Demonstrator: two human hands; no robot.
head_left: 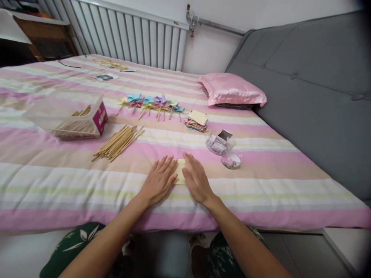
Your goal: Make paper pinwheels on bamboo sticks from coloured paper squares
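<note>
A pale yellow sheet of paper [181,172] lies on the striped bedspread [87,185] near the bed's front edge. My left hand [160,179] lies flat on its left part, fingers stretched out. My right hand [196,178] lies flat on its right part, fingers together and extended. Most of the paper is hidden under both palms. A stack of coloured paper squares [197,120] sits farther back, and a loose pile of wooden sticks [118,142] lies to the left of my hands.
A row of paper pinwheels [150,103] lies mid-bed. A clear plastic box [67,114] with sticks stands at left. A small clear dish with packets and pins [224,151] sits right of my hands. A pink pillow [232,89] rests against the grey headboard [307,85].
</note>
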